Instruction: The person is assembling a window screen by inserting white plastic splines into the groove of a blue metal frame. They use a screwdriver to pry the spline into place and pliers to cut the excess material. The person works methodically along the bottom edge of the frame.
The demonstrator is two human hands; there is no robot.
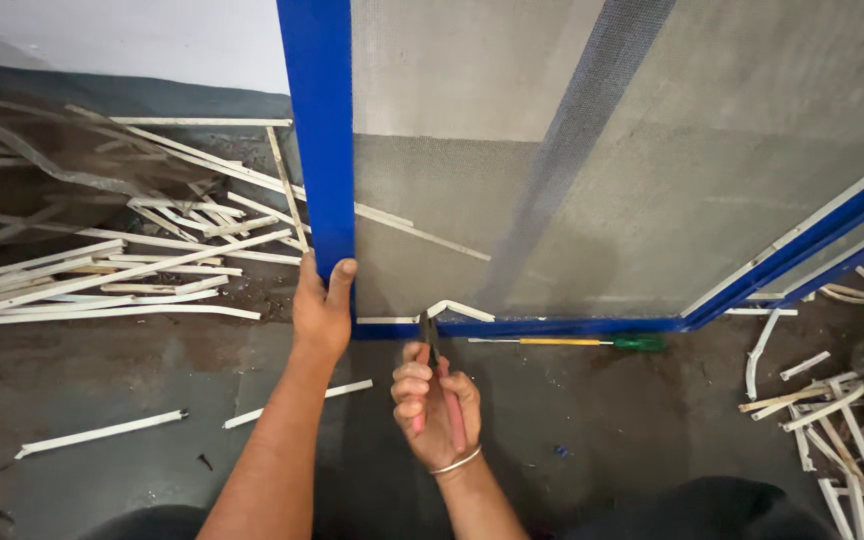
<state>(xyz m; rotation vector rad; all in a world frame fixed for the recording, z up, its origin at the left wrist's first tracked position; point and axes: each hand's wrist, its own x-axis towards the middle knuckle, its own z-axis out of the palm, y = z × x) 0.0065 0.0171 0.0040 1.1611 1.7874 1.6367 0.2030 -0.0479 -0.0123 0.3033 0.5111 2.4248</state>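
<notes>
The white strip [460,309] runs level along the bottom rail of the blue frame [318,130], just ahead of your hands. Your left hand [321,310] wraps the one upright; your right hand [436,408], nearer the strip, squeezes one pair of pliers [439,372] whose tip meets its lifted end. One screwdriver [574,342] lies beside it.

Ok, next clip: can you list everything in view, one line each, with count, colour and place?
Screen frame: one, blue, upright at centre, resting on the floor.
Mesh: one sheet, grey, filling the frame.
Pliers: one, red-handled, at the frame's bottom rail.
White strip: one, lifted from the bottom rail by the pliers.
Screwdriver: one, yellow shaft, green handle, lying along the bottom rail.
Loose strips: many, white, piled left; more at lower right.
Floor: dark grey concrete.
Left hand: gripping the frame's upright.
Right hand: holding the pliers, bangle on the wrist.
</notes>
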